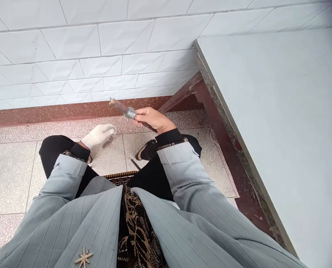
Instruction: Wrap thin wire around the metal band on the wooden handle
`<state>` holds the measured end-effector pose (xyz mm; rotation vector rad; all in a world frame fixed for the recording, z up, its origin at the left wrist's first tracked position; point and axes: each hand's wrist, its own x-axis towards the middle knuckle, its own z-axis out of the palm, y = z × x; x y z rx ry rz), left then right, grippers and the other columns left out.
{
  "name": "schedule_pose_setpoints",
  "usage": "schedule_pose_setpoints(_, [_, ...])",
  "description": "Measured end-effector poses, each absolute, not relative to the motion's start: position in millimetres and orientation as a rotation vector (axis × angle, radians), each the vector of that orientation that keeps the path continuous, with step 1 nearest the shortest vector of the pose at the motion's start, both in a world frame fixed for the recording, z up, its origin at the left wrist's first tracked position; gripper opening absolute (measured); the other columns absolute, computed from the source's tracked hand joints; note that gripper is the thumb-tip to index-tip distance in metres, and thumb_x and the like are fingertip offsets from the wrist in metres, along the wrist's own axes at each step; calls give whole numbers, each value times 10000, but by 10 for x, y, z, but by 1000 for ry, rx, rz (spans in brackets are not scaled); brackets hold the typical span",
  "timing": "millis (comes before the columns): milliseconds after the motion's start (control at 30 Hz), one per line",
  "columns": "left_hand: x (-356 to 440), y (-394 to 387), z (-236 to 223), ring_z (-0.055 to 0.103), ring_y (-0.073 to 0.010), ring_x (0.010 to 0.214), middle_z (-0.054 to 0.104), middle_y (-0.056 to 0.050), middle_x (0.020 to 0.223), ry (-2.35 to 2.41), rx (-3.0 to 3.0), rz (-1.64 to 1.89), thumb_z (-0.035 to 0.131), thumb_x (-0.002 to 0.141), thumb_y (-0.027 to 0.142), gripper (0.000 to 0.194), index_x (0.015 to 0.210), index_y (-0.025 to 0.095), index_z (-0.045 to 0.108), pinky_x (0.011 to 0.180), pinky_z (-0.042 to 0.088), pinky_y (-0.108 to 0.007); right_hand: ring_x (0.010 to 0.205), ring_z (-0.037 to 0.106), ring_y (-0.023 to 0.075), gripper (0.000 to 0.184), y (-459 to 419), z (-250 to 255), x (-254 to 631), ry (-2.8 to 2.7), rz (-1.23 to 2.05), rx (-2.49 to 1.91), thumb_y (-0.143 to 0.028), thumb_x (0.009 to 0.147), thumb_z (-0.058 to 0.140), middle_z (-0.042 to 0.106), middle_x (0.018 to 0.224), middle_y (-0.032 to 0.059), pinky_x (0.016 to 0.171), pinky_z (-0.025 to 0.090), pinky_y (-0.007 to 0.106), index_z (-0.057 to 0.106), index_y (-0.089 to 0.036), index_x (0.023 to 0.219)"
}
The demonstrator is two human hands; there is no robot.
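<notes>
My right hand (152, 118), bare, is closed around a brown rod (119, 105) with a coil of silvery wire (130, 112) wound tightly about it. Pointing up and left, the rod has a rough, paler tip; its lower part runs behind my fingers. My left hand (98, 136) wears a white knitted glove and is to the left of the rod, apart from it. Its fingers are curled with the thumb against them, and whatever they may hold is hidden. A small brownish patch (108, 142) shows just below the glove; I cannot tell what it is.
A pale tabletop (289, 111) with a dark red frame (219, 111) stands close on my right. White wall tiles (124, 37) rise ahead above a reddish skirting (43, 115). Between my knees is a woven seat edge (120, 175). A thin cord (211, 136) lies near the table leg.
</notes>
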<state>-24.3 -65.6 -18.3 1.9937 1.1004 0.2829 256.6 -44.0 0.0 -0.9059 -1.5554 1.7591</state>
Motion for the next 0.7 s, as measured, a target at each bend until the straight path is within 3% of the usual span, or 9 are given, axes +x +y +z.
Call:
schedule_pose_setpoints(167, [-240, -642, -259, 556, -122, 599, 606, 6, 697, 1068, 1919, 160, 431, 960, 381, 316, 975, 179, 674, 593, 422, -240, 515, 446, 65, 293, -378, -127, 2486, -1151, 1605, -1161, -353, 866, 767, 562, 646, -15, 486, 343, 202, 585, -148, 764])
schedule_pose_setpoints(333, [-236, -667, -223, 581, -121, 633, 636, -7, 769, 1015, 1957, 148, 441, 966, 411, 341, 992, 177, 687, 620, 454, -242, 483, 424, 67, 250, -264, -194, 2400, -1293, 1397, -1493, -148, 942, 588, 529, 596, -19, 496, 321, 219, 553, -148, 694])
schedule_pose_setpoints(433, [-232, -676, -195, 608, -134, 699, 679, -21, 835, 1013, 2003, 199, 446, 960, 403, 340, 986, 178, 700, 661, 475, -247, 517, 437, 86, 240, -221, -216, 2362, -1554, 1189, -1716, -167, 930, 585, 524, 596, -14, 537, 319, 244, 571, -146, 691])
schedule_pose_setpoints(567, [-245, -690, -165, 635, -154, 795, 716, -25, 897, 1027, 2060, 224, 439, 957, 369, 325, 976, 182, 703, 750, 488, -266, 653, 495, 133, 185, -230, -227, 2328, -2031, 863, -1900, -259, 905, 618, 623, 733, 41, 601, 298, 282, 691, -130, 795])
schedule_pose_setpoints(700, [-280, -709, -124, 651, -161, 845, 727, -15, 923, 1035, 2143, 222, 442, 967, 375, 319, 964, 186, 699, 828, 475, -289, 735, 551, 176, 201, -311, -212, 2242, -2499, 898, -1887, -276, 891, 639, 684, 849, 84, 626, 304, 304, 776, -140, 944])
